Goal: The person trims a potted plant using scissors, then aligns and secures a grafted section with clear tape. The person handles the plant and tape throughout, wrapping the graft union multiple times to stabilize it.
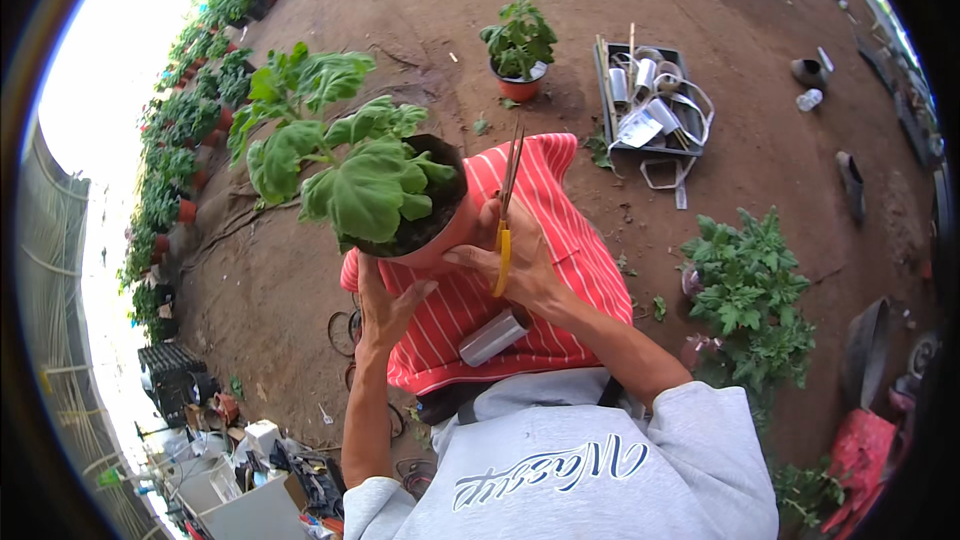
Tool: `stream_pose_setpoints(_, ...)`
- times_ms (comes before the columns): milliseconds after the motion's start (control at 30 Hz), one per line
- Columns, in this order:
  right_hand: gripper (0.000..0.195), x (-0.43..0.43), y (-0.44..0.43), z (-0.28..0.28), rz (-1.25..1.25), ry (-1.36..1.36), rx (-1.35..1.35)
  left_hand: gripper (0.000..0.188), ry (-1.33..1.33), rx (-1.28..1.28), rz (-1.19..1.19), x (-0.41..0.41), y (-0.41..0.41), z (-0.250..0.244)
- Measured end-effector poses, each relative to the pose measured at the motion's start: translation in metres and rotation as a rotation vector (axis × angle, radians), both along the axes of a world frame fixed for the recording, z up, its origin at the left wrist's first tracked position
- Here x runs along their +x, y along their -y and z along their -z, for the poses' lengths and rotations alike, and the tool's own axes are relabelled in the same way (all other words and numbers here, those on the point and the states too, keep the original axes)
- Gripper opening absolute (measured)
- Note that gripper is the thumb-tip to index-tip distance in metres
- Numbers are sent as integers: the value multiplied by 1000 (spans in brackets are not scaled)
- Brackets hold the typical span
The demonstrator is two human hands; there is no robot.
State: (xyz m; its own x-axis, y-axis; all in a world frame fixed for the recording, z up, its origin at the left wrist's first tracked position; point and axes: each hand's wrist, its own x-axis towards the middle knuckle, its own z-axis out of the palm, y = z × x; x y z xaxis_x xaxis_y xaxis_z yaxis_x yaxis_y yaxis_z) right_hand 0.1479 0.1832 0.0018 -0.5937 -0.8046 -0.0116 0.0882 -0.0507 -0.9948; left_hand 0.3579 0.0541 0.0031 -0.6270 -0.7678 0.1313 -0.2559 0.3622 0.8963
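A terracotta-coloured pot [442,240] with a broad-leaved green plant [360,187] is tilted to the left over my lap. Beneath its lower left side, my left hand [386,304] supports it with the thumb apart. My right hand [517,255] grips the pot's right side and also holds scissors [504,244] with yellow handles, blades pointing away from me. Whether the blades are together is hard to tell. A roll of clear plastic film [493,337] lies on the red striped cloth [570,262] over my lap.
Ahead on the dirt floor stand a small potted plant [519,52] and a black tray [694,150] of rolls, ties and sticks. Leafy plants [750,292] are at the right. Potted plants [180,120] line the left edge. A cluttered white box [255,510] sits lower left.
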Motion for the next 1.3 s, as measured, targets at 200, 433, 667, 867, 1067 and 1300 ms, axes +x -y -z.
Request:
stream_pose_setpoints(200, 47, -98, -38, 25, 259, 67, 8, 75, 40, 95, 36, -23, 12, 10)
stream_pose_setpoints(433, 42, -184, -107, 253, 258, -26, 908, 75, 54, 288, -31, -16, 9, 23)
stream_pose_setpoints(667, 46, -186, -114, 337, 331, -183, 1295, 77, 65, 223, -40, -5, 11, 36)
stream_pose_setpoints(867, 47, -230, -103, 339, 252, -251, 1180, 74, -99, 363, -80, -24, 1, 19)
stream_pose_setpoints(1067, 51, -301, -44, 313, 358, -280, 1029, 77, -27, 420, 2, -6, 15, 35)
stream_pose_setpoints(1300, 20, -248, 23, 181, 356, -392, 228, 89, 142, 254, -58, -28, 8, 18)
